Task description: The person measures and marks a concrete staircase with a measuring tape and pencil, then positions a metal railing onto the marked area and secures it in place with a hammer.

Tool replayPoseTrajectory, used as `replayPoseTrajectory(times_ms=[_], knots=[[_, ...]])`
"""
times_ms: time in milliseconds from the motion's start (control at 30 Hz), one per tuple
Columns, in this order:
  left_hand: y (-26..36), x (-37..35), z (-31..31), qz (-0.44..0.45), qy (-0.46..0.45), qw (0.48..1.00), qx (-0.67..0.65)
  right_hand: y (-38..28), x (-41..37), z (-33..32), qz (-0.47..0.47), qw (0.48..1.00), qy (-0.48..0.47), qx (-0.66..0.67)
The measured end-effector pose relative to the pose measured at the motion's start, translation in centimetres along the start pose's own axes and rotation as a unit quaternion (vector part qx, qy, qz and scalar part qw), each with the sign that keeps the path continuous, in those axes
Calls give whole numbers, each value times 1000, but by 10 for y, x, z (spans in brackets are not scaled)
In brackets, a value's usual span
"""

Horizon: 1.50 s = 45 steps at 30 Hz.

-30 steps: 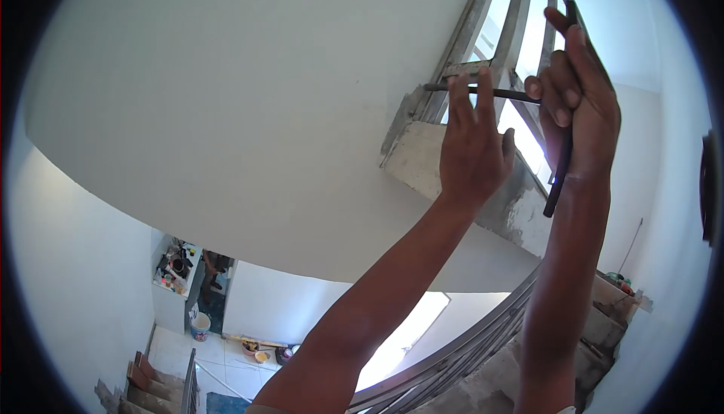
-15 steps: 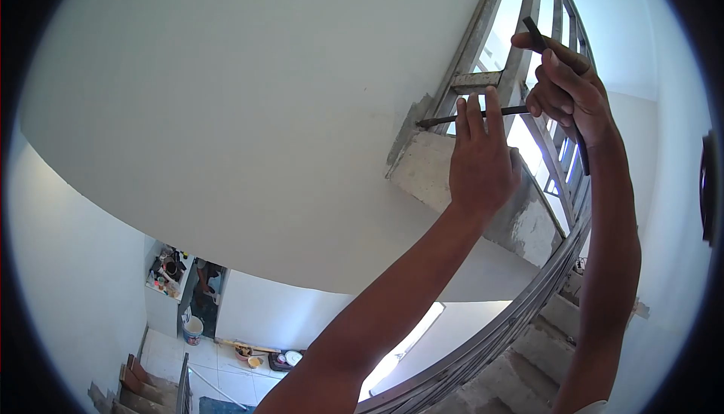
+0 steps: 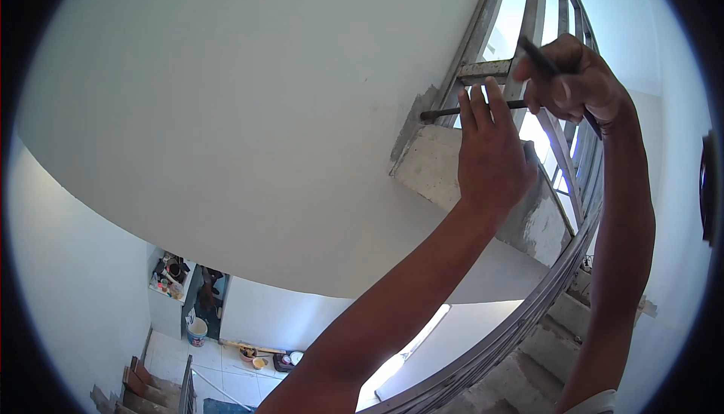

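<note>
At the left, our rod (image 3: pixel 442 113) has its tip at the grey patch (image 3: pixel 424 102), beside the railing (image 3: pixel 534 7). Our left hand (image 3: pixel 494 164) lies across it, fingers extended, perhaps to guide it; our right hand (image 3: pixel 587 86) curls its fingers round the bar (image 3: pixel 539 56), likely for control.

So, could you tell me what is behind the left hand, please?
The rod passes behind the left hand at its fingers, and part of the pale block shows beside it. Whatever lies directly behind the palm is covered and cannot be seen.
</note>
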State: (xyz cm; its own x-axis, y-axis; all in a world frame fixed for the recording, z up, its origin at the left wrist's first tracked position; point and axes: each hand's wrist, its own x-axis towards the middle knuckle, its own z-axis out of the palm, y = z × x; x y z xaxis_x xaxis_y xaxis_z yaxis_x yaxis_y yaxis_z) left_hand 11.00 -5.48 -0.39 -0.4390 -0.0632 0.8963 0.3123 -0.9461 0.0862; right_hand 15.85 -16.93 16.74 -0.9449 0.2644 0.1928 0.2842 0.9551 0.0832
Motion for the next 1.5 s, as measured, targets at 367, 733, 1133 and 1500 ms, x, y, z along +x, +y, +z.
replayPoseTrajectory(times_ms=[367,733,1133,1500], knots=[[-5,-3,4,74,104,992,18,-26,25,21,97,983,-153,-43],[-5,-4,0,23,43,999,4,-24,16,37,50,993,-73,-83],[-8,-5,6,5,98,994,42,-14,2,70,-34,989,107,-91],[-6,-4,-4,-73,78,983,-152,-21,70,179,-94,623,710,315]])
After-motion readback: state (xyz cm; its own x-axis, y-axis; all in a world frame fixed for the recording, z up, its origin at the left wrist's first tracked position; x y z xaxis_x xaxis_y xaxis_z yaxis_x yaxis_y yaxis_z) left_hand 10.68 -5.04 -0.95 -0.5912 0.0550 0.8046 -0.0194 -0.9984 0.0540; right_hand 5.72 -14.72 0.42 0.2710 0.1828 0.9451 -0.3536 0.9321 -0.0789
